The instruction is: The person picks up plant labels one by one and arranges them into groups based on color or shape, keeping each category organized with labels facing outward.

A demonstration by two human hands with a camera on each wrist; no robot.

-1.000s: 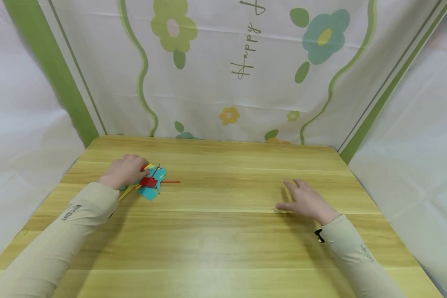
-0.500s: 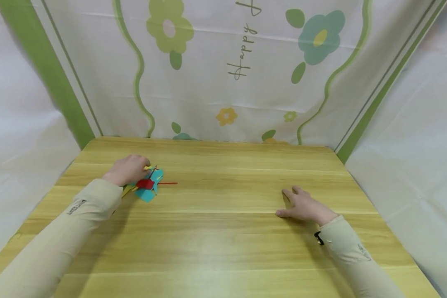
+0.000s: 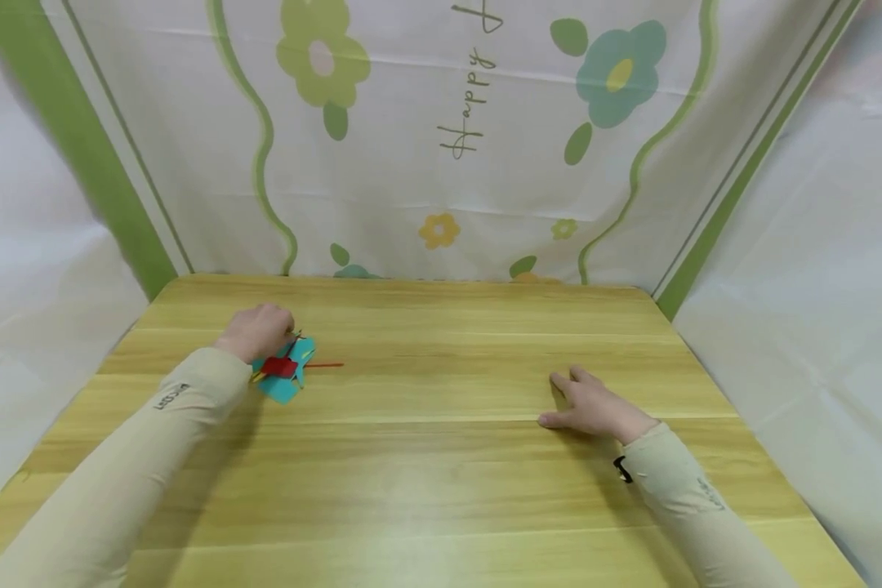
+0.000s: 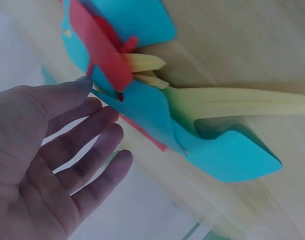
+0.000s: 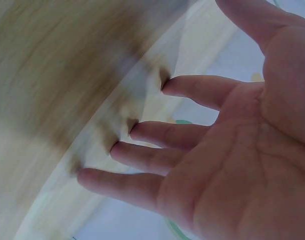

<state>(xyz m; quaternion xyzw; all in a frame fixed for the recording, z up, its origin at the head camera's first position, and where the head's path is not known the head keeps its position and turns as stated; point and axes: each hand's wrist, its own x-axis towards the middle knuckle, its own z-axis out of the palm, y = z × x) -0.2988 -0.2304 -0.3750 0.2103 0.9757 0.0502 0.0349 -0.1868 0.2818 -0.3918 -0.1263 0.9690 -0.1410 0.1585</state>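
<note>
On the left of the table lies a turquoise, red and yellow flat-pieced object point(image 3: 279, 368), its exact kind unclear. My left hand point(image 3: 260, 331) is at its far edge. In the left wrist view, the thumb and index finger of the left hand point(image 4: 57, 145) pinch the edge of a turquoise piece point(image 4: 225, 155), while the other fingers are spread away. A red piece point(image 4: 100, 45) sits across the turquoise ones, and a long yellow strip point(image 4: 237, 101) runs out to the right. Off to the right, my right hand point(image 3: 591, 408) rests its spread fingertips on the table, holding nothing.
The wooden table point(image 3: 426, 474) has a light striped grain. A white curtain point(image 3: 382, 180) printed with flowers hangs behind its far edge, and more white cloth point(image 3: 816, 286) stands along both sides. A black band point(image 3: 621, 469) shows at the right cuff.
The head view has shifted slightly to the right. My left hand has slid a little rightward along the object's far edge. My right hand has lowered its fingertips onto the table.
</note>
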